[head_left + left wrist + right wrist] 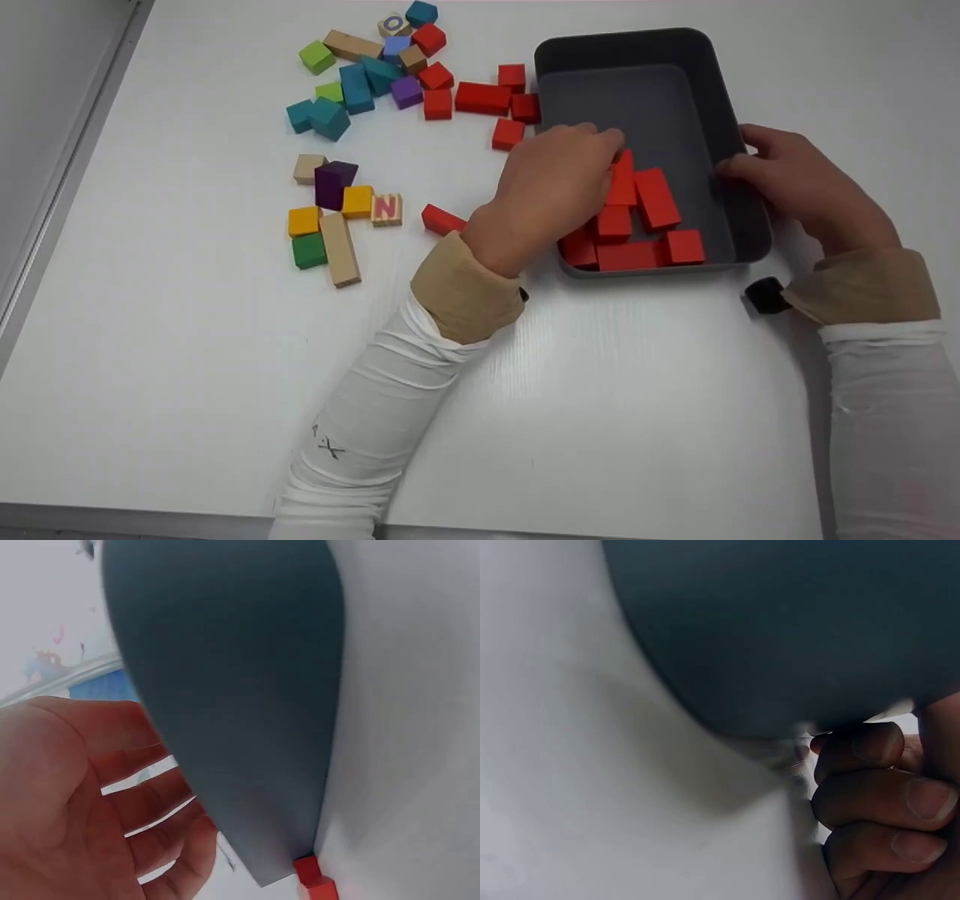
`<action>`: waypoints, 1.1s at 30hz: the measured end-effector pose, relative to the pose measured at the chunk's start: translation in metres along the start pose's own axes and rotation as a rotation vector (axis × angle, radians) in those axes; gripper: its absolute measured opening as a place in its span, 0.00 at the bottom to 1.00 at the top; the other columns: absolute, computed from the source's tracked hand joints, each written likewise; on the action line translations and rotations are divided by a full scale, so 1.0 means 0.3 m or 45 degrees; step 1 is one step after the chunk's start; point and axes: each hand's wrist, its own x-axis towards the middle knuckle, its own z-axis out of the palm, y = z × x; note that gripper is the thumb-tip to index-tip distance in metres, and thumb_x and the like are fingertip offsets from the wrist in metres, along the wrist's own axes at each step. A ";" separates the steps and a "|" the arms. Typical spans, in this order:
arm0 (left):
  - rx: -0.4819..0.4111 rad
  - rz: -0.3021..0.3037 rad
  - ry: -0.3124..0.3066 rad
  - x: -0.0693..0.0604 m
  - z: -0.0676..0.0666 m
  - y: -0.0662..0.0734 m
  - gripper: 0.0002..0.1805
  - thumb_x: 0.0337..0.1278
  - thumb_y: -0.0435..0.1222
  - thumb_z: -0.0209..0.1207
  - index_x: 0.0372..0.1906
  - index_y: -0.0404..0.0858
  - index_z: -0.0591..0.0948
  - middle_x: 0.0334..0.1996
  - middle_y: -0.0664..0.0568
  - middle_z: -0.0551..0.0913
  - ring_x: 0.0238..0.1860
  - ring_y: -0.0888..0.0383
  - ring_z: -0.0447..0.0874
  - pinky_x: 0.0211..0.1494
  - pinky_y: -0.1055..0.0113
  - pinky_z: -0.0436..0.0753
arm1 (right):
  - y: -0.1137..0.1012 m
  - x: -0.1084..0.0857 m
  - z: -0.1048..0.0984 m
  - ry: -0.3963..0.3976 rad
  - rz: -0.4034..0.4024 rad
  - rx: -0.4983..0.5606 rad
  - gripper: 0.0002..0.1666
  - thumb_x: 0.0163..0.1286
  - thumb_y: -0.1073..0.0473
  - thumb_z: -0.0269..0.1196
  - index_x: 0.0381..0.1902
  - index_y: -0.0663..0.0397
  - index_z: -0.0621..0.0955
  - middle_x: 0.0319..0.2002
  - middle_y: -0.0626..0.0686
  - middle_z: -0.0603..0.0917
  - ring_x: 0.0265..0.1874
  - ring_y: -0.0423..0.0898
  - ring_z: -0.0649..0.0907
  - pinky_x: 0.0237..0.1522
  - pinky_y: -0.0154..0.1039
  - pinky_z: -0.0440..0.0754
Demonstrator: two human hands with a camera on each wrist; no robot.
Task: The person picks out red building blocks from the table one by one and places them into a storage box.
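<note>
A dark grey tray point(637, 52) lies on the white table with several red wooden blocks point(656, 199) in its near part. My left hand point(555, 180) reaches over the tray's left side and holds a red block point(622, 180) inside; the fingertips are hidden in the head view. In the left wrist view, the curved fingers of the left hand point(112, 787) pass behind the tray's wall point(232, 690). My right hand point(802, 176) grips the tray's right rim, thumb inside. Curled fingers of the right hand point(881, 799) show beside the tray wall point(780, 630) in the right wrist view.
Left of the tray lie more red blocks point(482, 98), one touching its wall. A mixed-colour group of blocks point(356, 88) is at the back left. Nearer are yellow, green, purple and plain blocks point(340, 250). One red block point(442, 220) lies beside the left wrist.
</note>
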 end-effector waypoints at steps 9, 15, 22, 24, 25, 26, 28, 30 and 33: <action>0.002 0.009 0.005 -0.062 -0.066 -0.012 0.22 0.78 0.42 0.53 0.72 0.51 0.75 0.60 0.54 0.84 0.59 0.58 0.82 0.59 0.62 0.85 | 0.004 0.003 -0.001 0.008 -0.012 0.008 0.37 0.80 0.43 0.46 0.81 0.48 0.62 0.59 0.58 0.78 0.38 0.35 0.79 0.38 0.29 0.76; -0.014 -0.047 0.013 -0.098 -0.097 -0.054 0.23 0.75 0.47 0.58 0.70 0.52 0.76 0.60 0.55 0.84 0.54 0.59 0.83 0.56 0.64 0.84 | -0.001 0.003 -0.002 0.017 -0.009 0.001 0.37 0.80 0.42 0.45 0.81 0.46 0.62 0.66 0.61 0.73 0.45 0.40 0.76 0.44 0.32 0.72; 0.000 -0.138 -0.217 -0.127 -0.106 -0.117 0.32 0.69 0.51 0.64 0.74 0.53 0.72 0.65 0.54 0.82 0.60 0.55 0.81 0.62 0.55 0.83 | -0.017 0.010 0.001 0.014 -0.018 0.003 0.36 0.79 0.42 0.46 0.80 0.47 0.64 0.64 0.60 0.74 0.45 0.41 0.76 0.45 0.33 0.72; 0.007 -0.160 -0.282 -0.134 -0.103 -0.140 0.35 0.66 0.51 0.66 0.75 0.53 0.71 0.65 0.53 0.81 0.61 0.54 0.80 0.62 0.53 0.83 | -0.017 0.011 0.001 0.022 -0.029 -0.004 0.34 0.79 0.43 0.47 0.78 0.48 0.66 0.59 0.57 0.76 0.42 0.39 0.77 0.42 0.31 0.74; 0.014 -0.165 -0.300 -0.138 -0.103 -0.152 0.36 0.65 0.51 0.68 0.76 0.54 0.71 0.66 0.53 0.81 0.62 0.53 0.79 0.62 0.52 0.82 | -0.015 0.012 -0.001 0.026 -0.034 -0.003 0.34 0.79 0.44 0.47 0.77 0.49 0.66 0.57 0.55 0.78 0.41 0.38 0.78 0.41 0.31 0.74; 0.020 -0.170 -0.316 -0.142 -0.103 -0.163 0.37 0.63 0.51 0.69 0.76 0.54 0.71 0.67 0.52 0.80 0.63 0.52 0.77 0.64 0.51 0.81 | -0.012 0.011 -0.002 0.026 -0.035 -0.005 0.33 0.79 0.44 0.47 0.77 0.49 0.66 0.56 0.54 0.78 0.40 0.38 0.78 0.40 0.30 0.74; 0.034 -0.180 -0.340 -0.148 -0.104 -0.183 0.39 0.61 0.51 0.70 0.76 0.54 0.70 0.68 0.51 0.78 0.66 0.50 0.74 0.66 0.48 0.78 | -0.006 0.010 -0.005 0.019 -0.029 -0.002 0.34 0.79 0.44 0.47 0.78 0.49 0.65 0.57 0.55 0.78 0.39 0.37 0.78 0.39 0.30 0.75; 0.051 -0.196 -0.358 -0.151 -0.105 -0.199 0.40 0.59 0.51 0.72 0.76 0.54 0.71 0.69 0.49 0.76 0.68 0.48 0.72 0.68 0.46 0.77 | 0.001 0.010 -0.007 0.007 -0.019 0.000 0.35 0.79 0.44 0.46 0.79 0.48 0.64 0.58 0.58 0.78 0.38 0.37 0.79 0.38 0.29 0.76; 0.060 -0.226 -0.399 -0.156 -0.107 -0.216 0.42 0.58 0.51 0.73 0.76 0.53 0.70 0.69 0.48 0.76 0.67 0.48 0.72 0.67 0.44 0.77 | 0.005 0.006 -0.002 -0.005 0.002 -0.002 0.37 0.80 0.42 0.46 0.81 0.47 0.61 0.64 0.62 0.74 0.40 0.38 0.79 0.39 0.30 0.76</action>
